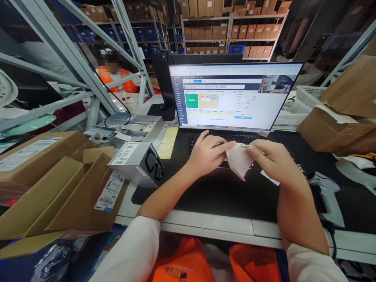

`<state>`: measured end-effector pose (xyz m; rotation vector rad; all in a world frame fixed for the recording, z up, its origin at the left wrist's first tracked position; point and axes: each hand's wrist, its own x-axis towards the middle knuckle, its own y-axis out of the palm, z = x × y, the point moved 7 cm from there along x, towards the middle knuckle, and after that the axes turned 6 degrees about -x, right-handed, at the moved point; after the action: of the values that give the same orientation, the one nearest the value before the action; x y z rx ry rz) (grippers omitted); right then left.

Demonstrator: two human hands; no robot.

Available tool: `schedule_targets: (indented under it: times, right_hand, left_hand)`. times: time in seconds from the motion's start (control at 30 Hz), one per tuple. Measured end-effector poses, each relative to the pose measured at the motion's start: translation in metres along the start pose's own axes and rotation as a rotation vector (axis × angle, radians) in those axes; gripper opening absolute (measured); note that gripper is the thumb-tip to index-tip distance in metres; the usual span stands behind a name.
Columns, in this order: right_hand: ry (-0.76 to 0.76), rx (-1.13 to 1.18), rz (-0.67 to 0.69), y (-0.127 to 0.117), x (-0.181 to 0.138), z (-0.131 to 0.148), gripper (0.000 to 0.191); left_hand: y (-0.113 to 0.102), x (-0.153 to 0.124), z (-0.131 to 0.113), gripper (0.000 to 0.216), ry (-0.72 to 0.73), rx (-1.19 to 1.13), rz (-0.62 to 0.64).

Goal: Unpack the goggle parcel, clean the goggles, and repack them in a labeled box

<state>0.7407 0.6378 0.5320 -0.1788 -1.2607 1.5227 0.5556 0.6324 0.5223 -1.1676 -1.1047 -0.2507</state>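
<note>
My left hand (207, 154) and my right hand (272, 158) meet above the front of a black keyboard (194, 143). Between them is a thin, crumpled white packet or slip (239, 161) with a zigzag lower edge; its exact kind is unclear. The left thumb is partly hidden, while the left index finger presses the packet's upper left corner. On the other side, my right thumb and fingers pinch its upper right. Below the right hand, a small white paper (270, 178) lies on the black mat (211, 196). A grey and white handheld scanner (330, 197) rests to the right.
A lit monitor (217, 102) stands behind the keyboard. Left are a grey printed box (138, 166), yellow notepads (168, 143) and an open carton (70, 196). Cardboard boxes (331, 125) crowd the right. Beyond the metal frame sits a person in an orange vest (125, 80).
</note>
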Motion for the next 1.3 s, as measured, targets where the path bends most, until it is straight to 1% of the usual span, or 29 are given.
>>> schedule_targets:
  times: [0.13,0.2,0.27,0.33,0.4,0.47,0.5,0.57,0.63,0.67,0.77,0.83,0.9,1.0,1.1,1.17,1.23,1.3]
  right_hand:
    - [0.045,0.013,-0.090,-0.020,-0.005,-0.018,0.040]
    - [0.060,0.017,-0.134,-0.029,-0.008,-0.026,0.037]
    - [0.058,0.017,-0.160,-0.033,-0.010,-0.027,0.036]
    - [0.046,0.023,-0.159,-0.028,-0.009,-0.021,0.035]
    - [0.013,0.023,-0.108,-0.015,-0.006,-0.009,0.037]
    - [-0.033,-0.015,-0.030,0.001,-0.001,0.004,0.041]
    - [-0.056,-0.050,-0.014,0.007,0.001,0.010,0.042]
    - [-0.085,-0.125,-0.041,0.012,0.003,0.014,0.040]
    - [-0.080,-0.151,-0.084,0.009,0.003,0.012,0.039]
    - [-0.065,-0.135,-0.086,0.007,0.003,0.009,0.039]
    - [0.000,-0.031,-0.043,0.000,0.000,-0.001,0.040]
    - [0.026,0.012,-0.038,-0.006,-0.002,-0.006,0.040]
    - [0.041,0.018,-0.059,-0.014,-0.005,-0.009,0.042]
    - [0.068,0.007,-0.107,-0.026,-0.009,-0.015,0.044]
    - [0.064,0.012,-0.134,-0.034,-0.014,-0.020,0.041]
    - [0.052,0.007,-0.109,-0.034,-0.016,-0.021,0.033]
    - [0.055,-0.039,-0.104,-0.033,-0.017,-0.021,0.025]
    - [0.050,-0.098,-0.154,-0.032,-0.016,-0.018,0.038]
  left_hand:
    - [-0.007,0.001,0.013,0.024,-0.101,0.002,-0.058]
    - [-0.010,0.001,0.016,0.022,-0.116,-0.009,-0.081]
    - [-0.009,0.001,0.014,0.025,-0.105,-0.030,-0.069]
    - [-0.002,0.000,0.010,0.036,-0.094,-0.042,-0.015]
    - [0.008,-0.002,0.002,0.048,-0.071,-0.033,0.042]
    - [0.018,-0.005,-0.008,0.052,-0.022,-0.022,0.086]
    - [0.022,-0.007,-0.012,0.053,0.004,-0.019,0.102]
    - [0.027,-0.009,-0.018,0.054,0.039,-0.019,0.122]
    - [0.027,-0.009,-0.020,0.050,0.055,-0.021,0.110]
    - [0.024,-0.009,-0.020,0.045,0.061,-0.021,0.084]
    - [0.015,-0.006,-0.019,0.029,0.073,-0.034,0.011]
    - [0.011,-0.004,-0.017,0.023,0.065,-0.048,-0.017]
    - [0.007,-0.003,-0.014,0.020,0.037,-0.058,-0.027]
    - [0.003,-0.001,-0.005,0.017,-0.045,-0.063,-0.038]
    - [-0.003,-0.001,0.005,0.017,-0.121,-0.068,-0.082]
    - [-0.005,-0.001,0.007,0.018,-0.127,-0.069,-0.108]
    - [-0.005,-0.001,0.006,0.017,-0.106,-0.065,-0.096]
    - [-0.001,-0.001,0.002,0.016,-0.065,-0.068,-0.058]
